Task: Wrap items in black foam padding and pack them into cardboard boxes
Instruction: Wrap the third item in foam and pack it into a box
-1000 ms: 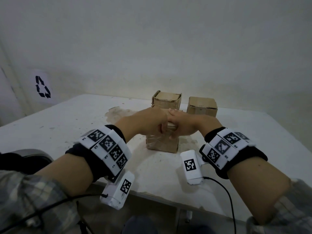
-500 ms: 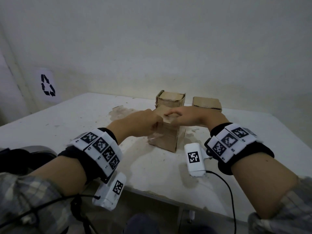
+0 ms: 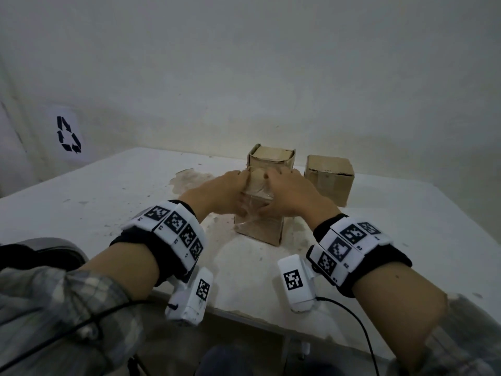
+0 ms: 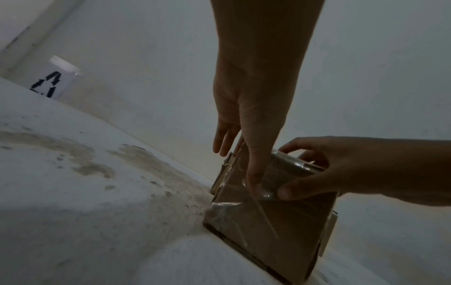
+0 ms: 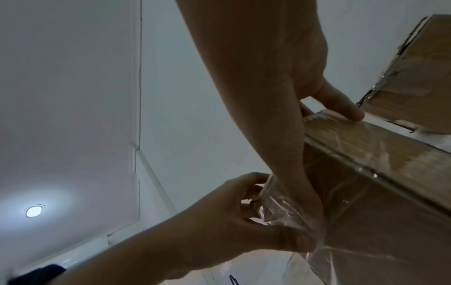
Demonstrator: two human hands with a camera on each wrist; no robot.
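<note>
A: Both hands have moved since half a second ago: they were meeting at the top of the front box [image 3: 259, 210], and now they have come down onto its near face. From the head camera, that box stands at the middle of the table [image 3: 108, 191]. A second box [image 3: 271, 158] is at 12 o'clock behind it and a third [image 3: 329, 177] at 1 o'clock. The left hand [image 3: 217, 195] and the right hand [image 3: 294, 198] are on either side of a clear tape strip [image 3: 256, 198].

B: And the left wrist camera?

A: The left hand's thumb [image 4: 253, 169] lies straight and presses the tape flat on the cardboard; its fingers are loose, holding nothing. The right hand [image 4: 341, 169] curls around the top edge.

B: The right wrist camera?

A: It shows the right hand's fingers [image 5: 341, 106] over the top edge and the left hand [image 5: 231, 221] at the wrinkled tape [image 5: 288, 217]. There the left fingers look more curled, so I trust the other view.

B: Which step?

A: Sealing, I think. No black foam is visible. Next, the tape needs smoothing down to its free end.
</note>
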